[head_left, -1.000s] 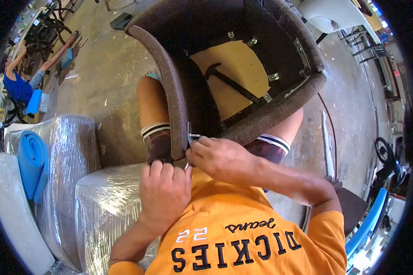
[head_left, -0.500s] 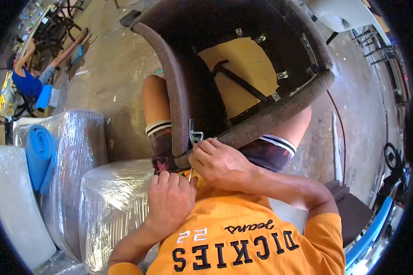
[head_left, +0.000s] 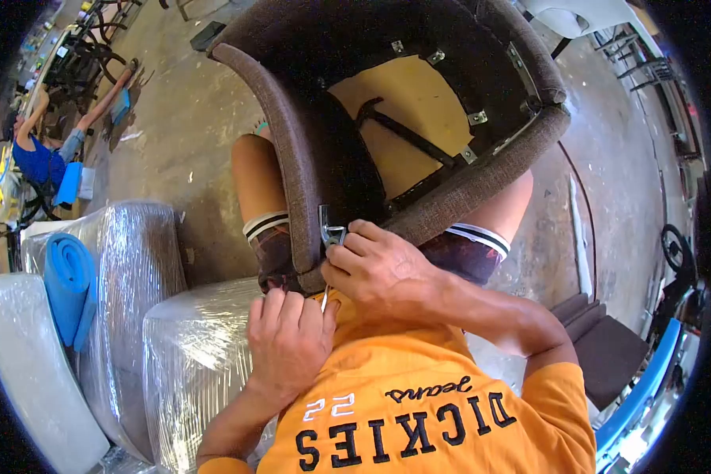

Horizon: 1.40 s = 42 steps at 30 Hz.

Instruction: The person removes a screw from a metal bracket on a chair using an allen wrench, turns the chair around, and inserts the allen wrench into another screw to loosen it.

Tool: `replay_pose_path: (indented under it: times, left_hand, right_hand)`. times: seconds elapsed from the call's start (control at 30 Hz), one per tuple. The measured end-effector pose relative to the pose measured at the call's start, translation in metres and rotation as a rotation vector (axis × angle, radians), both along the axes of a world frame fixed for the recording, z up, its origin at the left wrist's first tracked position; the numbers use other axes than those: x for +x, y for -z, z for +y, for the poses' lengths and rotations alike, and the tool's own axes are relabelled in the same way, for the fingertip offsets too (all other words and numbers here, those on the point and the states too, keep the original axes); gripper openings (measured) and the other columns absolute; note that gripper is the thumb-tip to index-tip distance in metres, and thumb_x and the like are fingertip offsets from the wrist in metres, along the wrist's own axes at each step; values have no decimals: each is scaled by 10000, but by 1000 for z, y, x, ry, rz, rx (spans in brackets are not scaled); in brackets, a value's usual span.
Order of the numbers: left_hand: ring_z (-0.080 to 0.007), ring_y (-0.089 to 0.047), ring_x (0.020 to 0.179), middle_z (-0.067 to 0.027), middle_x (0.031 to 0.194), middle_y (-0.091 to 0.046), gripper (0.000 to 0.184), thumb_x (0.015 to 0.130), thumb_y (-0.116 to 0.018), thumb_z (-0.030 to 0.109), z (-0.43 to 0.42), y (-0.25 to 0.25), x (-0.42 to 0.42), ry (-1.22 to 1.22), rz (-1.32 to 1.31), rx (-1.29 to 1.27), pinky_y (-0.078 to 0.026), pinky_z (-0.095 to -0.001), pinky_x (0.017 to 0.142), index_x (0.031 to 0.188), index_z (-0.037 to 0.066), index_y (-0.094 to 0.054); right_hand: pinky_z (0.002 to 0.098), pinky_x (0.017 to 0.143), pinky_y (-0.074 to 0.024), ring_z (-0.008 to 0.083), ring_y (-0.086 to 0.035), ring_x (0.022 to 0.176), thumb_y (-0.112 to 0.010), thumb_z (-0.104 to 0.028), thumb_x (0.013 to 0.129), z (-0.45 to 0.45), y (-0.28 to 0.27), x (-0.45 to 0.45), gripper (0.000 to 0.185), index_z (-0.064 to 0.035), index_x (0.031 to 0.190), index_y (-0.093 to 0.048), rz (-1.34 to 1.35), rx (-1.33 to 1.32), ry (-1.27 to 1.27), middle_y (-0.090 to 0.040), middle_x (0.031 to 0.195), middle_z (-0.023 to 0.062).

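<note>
A brown upholstered chair shell (head_left: pixel 466 193) rests tipped between my knees with its underside showing. At its near left corner a shiny metal bracket (head_left: pixel 332 231) sticks up. My right hand (head_left: pixel 387 272) is closed at that corner, its fingertips curled against the bracket; what they pinch is hidden. Below, my left hand (head_left: pixel 291 340) is closed in a fist, thumb against a thin shiny metal tool (head_left: pixel 325 299) that runs up toward my right fingers. The tool's ends are covered. Inside the shell, a dark hammer-shaped piece (head_left: pixel 411 136) lies across a tan panel (head_left: pixel 434 99).
Plastic-wrapped pieces (head_left: pixel 138 276) and a blue foam roll (head_left: pixel 69 272) stand on the left. Brown padded panels (head_left: pixel 608 355) lie at the right. Far left, a person in blue (head_left: pixel 39 164) sits on the floor. A white chair (head_left: pixel 569 17) stands at upper right.
The chair shell appears slightly up and left in the view, with much of the background shifting too. Both hands keep nearly the same places and grips.
</note>
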<state>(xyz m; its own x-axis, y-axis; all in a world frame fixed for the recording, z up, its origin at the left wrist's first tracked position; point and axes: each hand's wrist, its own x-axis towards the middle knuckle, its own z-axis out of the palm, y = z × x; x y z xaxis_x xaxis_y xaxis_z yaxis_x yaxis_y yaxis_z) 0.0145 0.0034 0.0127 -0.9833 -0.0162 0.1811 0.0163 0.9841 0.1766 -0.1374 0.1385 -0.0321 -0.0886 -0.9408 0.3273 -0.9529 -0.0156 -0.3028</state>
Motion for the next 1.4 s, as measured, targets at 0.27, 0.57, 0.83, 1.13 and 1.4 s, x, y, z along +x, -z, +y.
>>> replay_pose_path:
  times: [0.27, 0.57, 0.83, 1.13, 1.4]
  left_hand:
    - [-270, -491, 717, -84, 713, -470, 274, 856, -685, 220, -5, -1, -17, 132, 63, 19, -389, -425, 674, 700, 77, -511]
    - [-288, -491, 709, -101, 714, -464, 276, 867, -674, 207, -9, -10, -4, 125, 33, 40, -399, -436, 696, 699, 64, -508]
    - [-346, -520, 723, -132, 738, -487, 351, 978, -612, 320, -53, -53, -73, 85, 156, 189, -407, -452, 649, 780, 39, -541]
    - [-106, -496, 594, -6, 607, -554, 416, 991, -579, 325, -111, -14, -199, 124, -442, 648, -375, -302, 562, 689, 45, -632]
    - [-157, -566, 594, -55, 604, -611, 417, 931, -623, 362, -130, 1, -286, 599, -878, 389, -446, -364, 578, 721, 7, -687]
  right_hand:
    - [421, 975, -484, 240, -619, 933, -623, -210, 761, 5, -8, -9, 304, -50, 1014, -675, -50, 36, -28, -632, 1050, 91]
    - [397, 846, -533, 251, -621, 927, -628, -185, 741, 4, -3, 10, 351, 4, 1034, -668, -138, -132, -9, -622, 1025, 110]
    - [458, 731, -552, 333, -661, 824, -600, -123, 817, -10, -31, -40, 130, -44, 911, -644, -260, -3, 250, -620, 858, 131]
    - [413, 688, -542, 375, -675, 734, -657, -136, 843, -34, -27, -97, 147, 0, 847, -713, -539, 592, 286, -682, 760, 202]
    - [320, 636, -556, 154, -677, 618, -666, -165, 847, -67, -3, -109, 188, 1, 809, -747, -969, 1140, 338, -726, 725, 75]
